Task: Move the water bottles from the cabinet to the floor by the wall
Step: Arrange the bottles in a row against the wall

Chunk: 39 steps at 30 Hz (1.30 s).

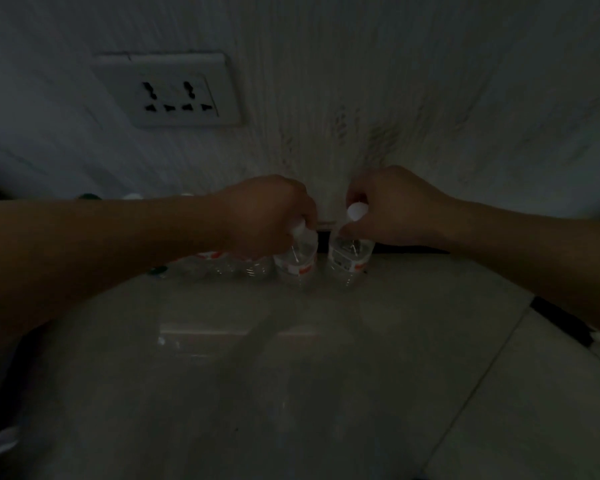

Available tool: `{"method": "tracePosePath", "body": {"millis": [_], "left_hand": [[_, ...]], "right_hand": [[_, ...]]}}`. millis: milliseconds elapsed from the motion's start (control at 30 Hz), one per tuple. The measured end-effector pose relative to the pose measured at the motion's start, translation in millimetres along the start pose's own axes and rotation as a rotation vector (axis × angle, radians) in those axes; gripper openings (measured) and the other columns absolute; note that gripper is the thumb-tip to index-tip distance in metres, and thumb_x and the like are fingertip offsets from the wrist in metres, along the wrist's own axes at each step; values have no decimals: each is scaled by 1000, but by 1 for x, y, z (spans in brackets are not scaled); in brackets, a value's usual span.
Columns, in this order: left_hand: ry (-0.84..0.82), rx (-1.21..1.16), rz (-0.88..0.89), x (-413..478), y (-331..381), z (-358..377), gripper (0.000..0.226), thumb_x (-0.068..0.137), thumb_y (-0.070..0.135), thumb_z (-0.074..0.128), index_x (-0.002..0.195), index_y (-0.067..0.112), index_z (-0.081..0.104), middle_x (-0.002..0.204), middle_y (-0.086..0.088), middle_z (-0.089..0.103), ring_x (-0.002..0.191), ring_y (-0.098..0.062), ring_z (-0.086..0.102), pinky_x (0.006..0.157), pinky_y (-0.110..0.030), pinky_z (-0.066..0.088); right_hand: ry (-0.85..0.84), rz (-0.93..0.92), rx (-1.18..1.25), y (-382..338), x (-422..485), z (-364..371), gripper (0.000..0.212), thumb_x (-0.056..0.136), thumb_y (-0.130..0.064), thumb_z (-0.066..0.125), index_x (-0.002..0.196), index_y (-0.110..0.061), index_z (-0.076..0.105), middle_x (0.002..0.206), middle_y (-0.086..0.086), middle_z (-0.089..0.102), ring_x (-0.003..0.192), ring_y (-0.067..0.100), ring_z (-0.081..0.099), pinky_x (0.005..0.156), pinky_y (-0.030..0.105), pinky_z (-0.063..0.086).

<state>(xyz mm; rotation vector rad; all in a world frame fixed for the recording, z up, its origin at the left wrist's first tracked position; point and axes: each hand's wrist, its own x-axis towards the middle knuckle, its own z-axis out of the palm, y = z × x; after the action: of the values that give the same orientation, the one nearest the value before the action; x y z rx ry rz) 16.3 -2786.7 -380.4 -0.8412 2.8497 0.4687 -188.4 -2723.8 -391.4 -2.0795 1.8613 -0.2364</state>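
The scene is dim. Two clear water bottles with red-and-white labels stand upright on the glossy floor right at the foot of the wall. My left hand [267,216] is closed over the neck of the left bottle [297,261], hiding its cap. My right hand [392,206] grips the neck of the right bottle [349,259], whose white cap shows between my fingers. Left of them, more bottles [222,266] stand in a row along the wall, partly hidden behind my left forearm.
A white double wall socket [174,91] sits on the pale wall [430,98] above and to the left. A dark skirting strip [409,250] runs along the wall base. A black tile band [561,320] crosses the floor at right.
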Motion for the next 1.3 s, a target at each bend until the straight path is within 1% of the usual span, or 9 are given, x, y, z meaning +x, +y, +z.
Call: {"method": "tracePosePath", "body": {"millis": [200, 333, 467, 600, 700, 967, 1067, 1200, 1300], "left_hand": [[23, -61, -20, 0, -5, 6, 47, 77, 20, 72, 123, 20, 62, 116, -6, 61, 104, -23, 59, 89, -41, 50], [54, 7, -62, 0, -9, 9, 56, 79, 40, 72, 130, 24, 55, 123, -1, 58, 110, -20, 56, 94, -37, 47], [215, 89, -72, 1, -7, 8, 58, 80, 56, 65, 126, 22, 58, 114, -4, 61, 102, -23, 60, 84, -33, 48], [279, 172, -127, 5, 0, 8, 57, 82, 64, 55, 115, 18, 62, 103, -7, 64, 93, -25, 61, 76, -31, 46], [255, 185, -165, 8, 4, 9, 53, 84, 62, 57, 107, 15, 65, 100, -8, 65, 93, -24, 60, 72, -30, 41], [183, 62, -200, 11, 10, 7, 40, 86, 41, 64, 99, 3, 69, 95, -12, 67, 90, -25, 62, 70, -27, 39], [161, 30, -217, 12, 10, 5, 35, 82, 36, 69, 94, 3, 70, 92, -12, 69, 83, -21, 61, 66, -25, 38], [148, 21, -203, 7, 10, 5, 32, 78, 31, 70, 96, 5, 72, 94, -11, 70, 87, -23, 64, 76, -31, 51], [163, 10, -185, 2, 11, 3, 34, 78, 28, 71, 107, 11, 71, 103, -8, 69, 93, -21, 63, 74, -24, 42]], "right_hand": [[39, -54, -55, 2, 1, 5, 32, 75, -43, 73, 90, -15, 65, 84, 1, 62, 71, 14, 53, 56, 26, 33], [29, -88, -75, 5, 0, 5, 36, 78, -48, 70, 95, -16, 65, 87, -3, 62, 76, 14, 57, 57, 25, 34], [-36, -146, -80, 5, 2, -6, 55, 73, -53, 72, 116, -20, 60, 100, -8, 55, 85, 9, 52, 69, 23, 38], [-155, -231, -115, 1, 4, -15, 55, 74, -34, 75, 125, -22, 57, 111, -5, 52, 96, 12, 51, 81, 27, 42], [-207, -271, -167, -2, 4, -13, 51, 74, -24, 73, 123, -23, 59, 116, 2, 56, 106, 19, 54, 90, 34, 45], [-171, -285, -171, -3, 4, -9, 33, 81, -12, 61, 114, -16, 67, 113, 8, 62, 101, 25, 59, 87, 35, 46], [-173, -250, -151, 0, 6, -7, 32, 85, -15, 58, 116, -19, 66, 117, 4, 61, 104, 21, 57, 86, 25, 42], [-165, -229, -131, 0, 6, -9, 35, 85, -16, 58, 119, -19, 64, 119, 3, 61, 103, 16, 55, 81, 19, 34], [-151, -221, -122, -1, 5, -11, 34, 85, -19, 61, 119, -19, 64, 117, 2, 62, 93, 7, 48, 78, 20, 33]]}}
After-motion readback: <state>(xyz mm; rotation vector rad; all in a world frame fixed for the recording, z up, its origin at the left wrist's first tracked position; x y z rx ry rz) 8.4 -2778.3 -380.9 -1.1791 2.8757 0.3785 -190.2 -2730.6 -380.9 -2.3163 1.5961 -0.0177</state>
